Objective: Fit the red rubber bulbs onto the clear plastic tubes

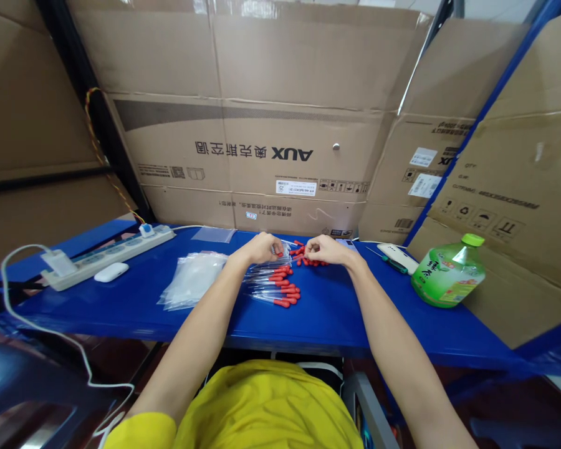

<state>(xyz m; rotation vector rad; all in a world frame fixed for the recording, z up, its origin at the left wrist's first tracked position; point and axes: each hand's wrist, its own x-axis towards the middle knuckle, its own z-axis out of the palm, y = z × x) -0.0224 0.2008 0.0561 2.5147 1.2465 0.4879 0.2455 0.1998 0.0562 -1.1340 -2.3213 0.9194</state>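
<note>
Both my hands work at the back of a blue shelf (336, 318). My left hand (262, 247) is closed around a clear glass dropper with a red bulb. My right hand (325, 249) is pinched shut on a small red rubber bulb, close to the left hand. Several loose red bulbs (314, 262) lie under my right hand. A row of clear droppers with red bulbs (277, 288) lies just in front of my left hand.
A stack of clear plastic bags (191, 280) lies to the left, a single bag (214, 234) behind it. A white power strip (107, 255) and white case (111, 272) sit far left. A green bottle (449, 271) and white phone (397, 257) are on the right. Cardboard boxes (280, 156) wall the back.
</note>
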